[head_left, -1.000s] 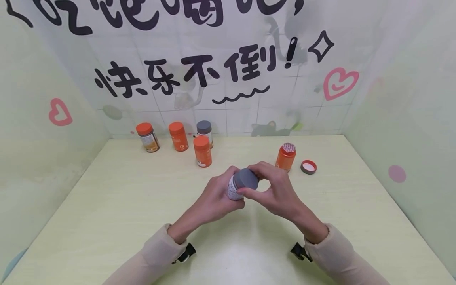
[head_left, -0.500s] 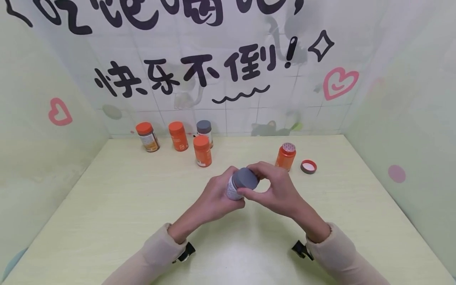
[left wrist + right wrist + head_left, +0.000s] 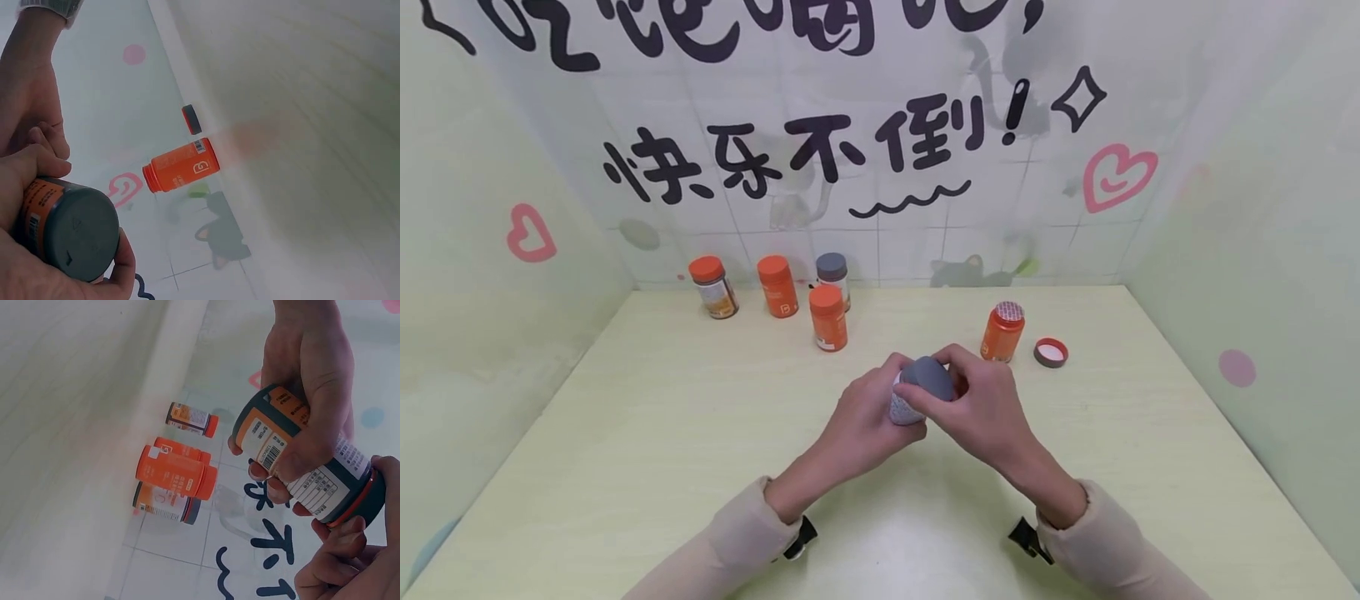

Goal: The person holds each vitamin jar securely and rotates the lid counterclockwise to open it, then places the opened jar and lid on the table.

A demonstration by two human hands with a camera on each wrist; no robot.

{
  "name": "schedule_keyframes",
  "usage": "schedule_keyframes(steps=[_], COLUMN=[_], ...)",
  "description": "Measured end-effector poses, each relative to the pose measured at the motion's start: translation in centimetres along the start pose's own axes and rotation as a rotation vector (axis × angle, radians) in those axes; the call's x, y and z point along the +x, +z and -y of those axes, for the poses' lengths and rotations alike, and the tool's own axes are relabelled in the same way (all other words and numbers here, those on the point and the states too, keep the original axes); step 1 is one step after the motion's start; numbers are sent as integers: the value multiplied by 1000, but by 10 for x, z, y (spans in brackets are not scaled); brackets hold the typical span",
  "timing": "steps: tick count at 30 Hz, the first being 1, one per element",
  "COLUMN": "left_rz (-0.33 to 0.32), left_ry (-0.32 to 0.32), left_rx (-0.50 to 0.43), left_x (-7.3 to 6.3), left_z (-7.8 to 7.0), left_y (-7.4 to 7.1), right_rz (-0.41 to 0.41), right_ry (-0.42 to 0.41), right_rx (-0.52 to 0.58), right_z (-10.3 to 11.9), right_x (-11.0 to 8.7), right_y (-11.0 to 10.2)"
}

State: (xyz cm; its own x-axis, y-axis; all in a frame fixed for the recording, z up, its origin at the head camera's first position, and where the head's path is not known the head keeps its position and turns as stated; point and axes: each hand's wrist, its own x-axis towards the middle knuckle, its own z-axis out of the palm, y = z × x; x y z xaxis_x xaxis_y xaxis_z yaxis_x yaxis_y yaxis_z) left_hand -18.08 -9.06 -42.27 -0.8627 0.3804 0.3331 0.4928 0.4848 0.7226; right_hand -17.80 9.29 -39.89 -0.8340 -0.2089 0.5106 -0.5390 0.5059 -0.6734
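Observation:
In the head view my left hand (image 3: 861, 421) grips a supplement bottle (image 3: 907, 408) with a white and orange label, held tilted above the table. My right hand (image 3: 992, 408) pinches its grey lid (image 3: 931, 379) between thumb and fingers. From the right wrist view, a thin red-orange band shows between the bottle (image 3: 319, 494) and the lid (image 3: 373, 501); I cannot tell whether the lid is loose. The left wrist view shows the bottle's dark base (image 3: 84, 234). Just beyond the right hand stands an uncapped orange bottle (image 3: 1003, 335), its mouth covered by a patterned seal.
A loose grey lid (image 3: 1051, 352) lies inside up, right of the uncapped bottle. At the back left stand a brown bottle (image 3: 717, 292), two orange bottles (image 3: 778, 292) and a grey-lidded bottle (image 3: 832, 271). Walls enclose the table (image 3: 662, 417) on three sides.
Both hands and the held bottle have shifted slightly right and down in the head view. The lid has turned and tips more to the right, with the right thumb now across it.

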Motion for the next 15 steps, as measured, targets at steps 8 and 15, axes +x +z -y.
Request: schedule_keyframes(steps=[8, 15], left_rz=[77, 132], left_ry=[2, -14], left_rx=[-172, -233], left_x=[1, -1], left_z=[-1, 0], left_y=[0, 1], right_rz=[-54, -19], right_ry=[-109, -118], right_rx=[40, 122], right_z=[-3, -8], right_x=[-2, -5], right_y=[2, 5])
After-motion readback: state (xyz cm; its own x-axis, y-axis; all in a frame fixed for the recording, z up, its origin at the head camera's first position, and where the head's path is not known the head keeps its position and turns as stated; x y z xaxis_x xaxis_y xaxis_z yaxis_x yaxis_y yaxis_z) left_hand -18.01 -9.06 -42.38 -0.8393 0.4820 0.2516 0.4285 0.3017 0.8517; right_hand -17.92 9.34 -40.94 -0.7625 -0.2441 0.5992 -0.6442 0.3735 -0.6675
